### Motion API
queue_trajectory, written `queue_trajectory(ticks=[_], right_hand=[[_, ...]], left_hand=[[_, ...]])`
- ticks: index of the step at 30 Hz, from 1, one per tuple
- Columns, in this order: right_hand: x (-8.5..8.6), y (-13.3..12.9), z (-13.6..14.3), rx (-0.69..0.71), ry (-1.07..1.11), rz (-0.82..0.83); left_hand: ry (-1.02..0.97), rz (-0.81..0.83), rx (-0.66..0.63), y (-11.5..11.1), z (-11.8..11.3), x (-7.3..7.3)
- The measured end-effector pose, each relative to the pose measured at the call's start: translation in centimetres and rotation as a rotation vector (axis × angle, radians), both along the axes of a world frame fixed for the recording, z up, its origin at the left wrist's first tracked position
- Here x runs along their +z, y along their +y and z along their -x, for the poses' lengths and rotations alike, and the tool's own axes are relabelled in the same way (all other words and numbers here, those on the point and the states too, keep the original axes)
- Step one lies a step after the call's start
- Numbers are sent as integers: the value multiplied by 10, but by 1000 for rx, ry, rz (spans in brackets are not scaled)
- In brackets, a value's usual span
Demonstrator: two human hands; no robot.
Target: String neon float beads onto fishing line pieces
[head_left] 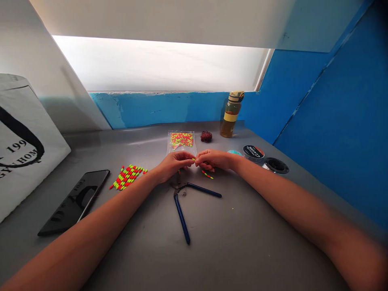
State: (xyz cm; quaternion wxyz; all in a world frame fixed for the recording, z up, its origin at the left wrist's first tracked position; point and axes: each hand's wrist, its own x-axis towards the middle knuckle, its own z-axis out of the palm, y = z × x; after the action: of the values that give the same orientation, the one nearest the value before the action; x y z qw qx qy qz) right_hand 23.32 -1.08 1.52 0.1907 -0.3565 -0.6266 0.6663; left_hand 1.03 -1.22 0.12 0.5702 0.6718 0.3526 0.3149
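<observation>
- The table [236, 238] is smooth grey, with a blue wall [145, 109] behind it and a bright white window panel [172, 64] above.
- At the left stand a white printed bag [27, 141] and, nearer, a black phone [74, 202] lying flat.
- The beads [129, 177] at left, between phone and left hand, are small, oblong, red and yellow-green, in slanting rows.
- One yellow-green bead [193, 159] shows mid-table where the hands meet; the left hand's [178, 161] fingers pinch it.
- The right hand's [212, 159] fingers are pinched closed beside it; anything between them is too small to tell.
- One short bead strand [207, 174] lies below the right hand.
- Beyond the hands: one clear packet [181, 140] of beads, one dark red thread ball [206, 136], one amber bottle [231, 117].
- Three round items lie right: teal disc [234, 152], black-labelled spool [254, 152], dark-centred spool [276, 165].
- One pair of blue-handled pliers [182, 212] lies open, nearer.
</observation>
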Motion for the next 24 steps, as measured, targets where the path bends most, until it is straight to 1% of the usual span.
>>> queue_trajectory(ticks=[4, 8, 10, 14, 17, 24], right_hand=[[1, 1, -1, 51, -16, -31], [-1, 4, -3, 104, -45, -53], [-1, 4, -4, 109, -43, -53], [1, 1, -2, 101, -17, 0], [2, -1, -1, 53, 5, 17], [-4, 3, 0, -48, 58, 8]], left_hand=[[6, 34, 64, 4, 0, -4], [-227, 165, 121, 9, 0, -6], [-297, 213, 129, 9, 0, -5], [-264, 203, 113, 8, 0, -3], [-231, 168, 92, 8, 1, -4], [-202, 133, 82, 7, 1, -4]])
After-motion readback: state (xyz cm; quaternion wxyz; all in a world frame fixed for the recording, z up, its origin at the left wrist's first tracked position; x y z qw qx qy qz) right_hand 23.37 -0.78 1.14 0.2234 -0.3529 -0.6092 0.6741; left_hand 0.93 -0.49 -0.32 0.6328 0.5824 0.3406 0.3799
